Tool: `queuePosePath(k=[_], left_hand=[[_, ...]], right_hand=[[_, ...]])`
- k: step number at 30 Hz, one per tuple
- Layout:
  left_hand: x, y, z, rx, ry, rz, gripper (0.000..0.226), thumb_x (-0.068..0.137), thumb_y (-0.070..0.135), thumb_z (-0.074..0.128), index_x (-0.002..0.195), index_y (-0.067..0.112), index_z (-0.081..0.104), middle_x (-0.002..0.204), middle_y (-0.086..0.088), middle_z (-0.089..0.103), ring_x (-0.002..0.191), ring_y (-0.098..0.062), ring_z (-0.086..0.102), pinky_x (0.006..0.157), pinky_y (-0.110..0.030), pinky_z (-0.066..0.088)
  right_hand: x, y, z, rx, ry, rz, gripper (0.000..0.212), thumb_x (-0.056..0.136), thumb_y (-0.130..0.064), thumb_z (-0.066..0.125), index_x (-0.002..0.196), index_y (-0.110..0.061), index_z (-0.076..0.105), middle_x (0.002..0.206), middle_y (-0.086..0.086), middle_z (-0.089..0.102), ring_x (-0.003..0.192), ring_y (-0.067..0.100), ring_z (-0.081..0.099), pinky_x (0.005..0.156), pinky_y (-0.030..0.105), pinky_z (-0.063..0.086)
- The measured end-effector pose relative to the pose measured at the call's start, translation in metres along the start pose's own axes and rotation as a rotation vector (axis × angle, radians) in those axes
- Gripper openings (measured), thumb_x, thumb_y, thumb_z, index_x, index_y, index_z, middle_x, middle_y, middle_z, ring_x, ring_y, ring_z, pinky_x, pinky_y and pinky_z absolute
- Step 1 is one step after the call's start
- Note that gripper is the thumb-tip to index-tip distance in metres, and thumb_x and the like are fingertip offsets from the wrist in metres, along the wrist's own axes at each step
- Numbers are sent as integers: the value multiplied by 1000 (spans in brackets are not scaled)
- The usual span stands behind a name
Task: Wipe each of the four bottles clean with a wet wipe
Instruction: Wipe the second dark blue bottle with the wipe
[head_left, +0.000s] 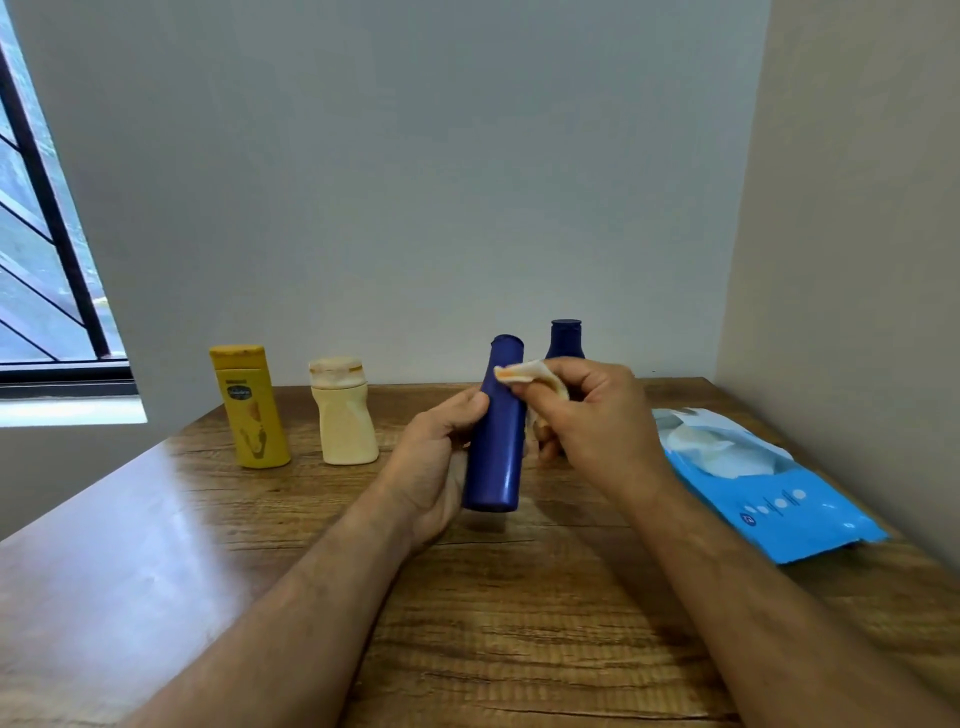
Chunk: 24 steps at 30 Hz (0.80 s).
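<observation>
My left hand (434, 462) grips a tall dark blue bottle (496, 441) and holds it nearly upright just above the wooden table (519, 623). My right hand (592, 415) pinches a crumpled, stained wet wipe (524, 375) against the bottle's upper right side. A second dark blue bottle (565, 339) stands behind my right hand, mostly hidden. A yellow bottle (252, 408) and a cream bottle (343, 413) stand upright at the back left.
A light blue pack of wet wipes (769, 488) lies open at the right, a white wipe showing in its opening. Walls close the table at the back and right. A barred window (47, 249) is on the left.
</observation>
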<state>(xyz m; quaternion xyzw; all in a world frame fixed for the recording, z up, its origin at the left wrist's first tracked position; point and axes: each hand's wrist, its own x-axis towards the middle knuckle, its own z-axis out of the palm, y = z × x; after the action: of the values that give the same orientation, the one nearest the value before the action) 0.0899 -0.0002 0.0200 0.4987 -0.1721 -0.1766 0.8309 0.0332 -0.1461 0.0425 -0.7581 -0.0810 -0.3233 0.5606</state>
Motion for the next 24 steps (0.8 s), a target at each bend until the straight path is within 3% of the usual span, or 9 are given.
queuePosePath(k=[3,6,10,12,14,16,18,21,24], left_hand=[[0,1,2,44,26,53,21,98,20,56,111,8,67,97,-12,74,86,-24,69,79,-38,58],[4,3,-2,-20,138,109,27,96,23,61,117,7,64,101,-16,72,85,-25,68,79,-40,58],[14,6,-10,-176,274,139,44,91,20,70,132,10,57,130,-23,66,116,-41,64,95,-54,55],[14,3,-9,-182,273,141,47,90,16,72,133,17,52,128,-21,67,113,-40,67,85,-51,59],[11,1,-6,-119,218,134,42,90,12,71,125,25,52,114,-15,72,94,-32,73,72,-46,60],[8,0,-1,-54,121,124,32,89,14,71,115,24,57,103,-10,75,83,-26,73,69,-42,61],[6,0,1,-25,87,139,25,86,19,71,109,20,61,103,-10,74,86,-27,71,72,-42,59],[6,4,2,37,163,245,9,97,19,60,99,16,69,100,-6,76,91,-27,70,74,-42,61],[2,9,-1,3,259,355,33,100,9,46,92,15,77,100,0,79,87,-20,75,63,-32,61]], right_hand=[[0,1,0,42,-34,-2,12,91,-23,70,100,-22,77,74,1,71,53,16,60,47,26,53],[-2,2,3,2,-261,58,9,88,-22,74,95,-22,79,77,-2,73,55,15,60,48,28,53],[-4,4,3,-104,-465,105,7,86,-19,75,91,-17,80,63,-6,69,52,10,60,45,24,51],[-4,4,3,-103,-415,100,10,86,-22,75,93,-18,79,62,-5,68,50,10,59,45,23,50],[-2,6,4,-86,-273,75,10,89,-24,72,95,-22,79,63,-6,68,50,11,59,47,24,51],[0,10,5,-31,-137,40,11,91,-23,70,98,-24,78,63,-8,67,51,13,59,48,27,51],[3,12,5,27,-55,34,12,92,-24,69,100,-23,78,63,-9,66,52,13,59,47,27,51],[1,8,6,88,-75,53,14,91,-25,69,103,-24,77,78,-2,71,55,17,60,47,28,53],[-2,5,8,145,-182,62,13,90,-21,70,100,-24,78,89,0,73,57,19,60,47,30,53]])
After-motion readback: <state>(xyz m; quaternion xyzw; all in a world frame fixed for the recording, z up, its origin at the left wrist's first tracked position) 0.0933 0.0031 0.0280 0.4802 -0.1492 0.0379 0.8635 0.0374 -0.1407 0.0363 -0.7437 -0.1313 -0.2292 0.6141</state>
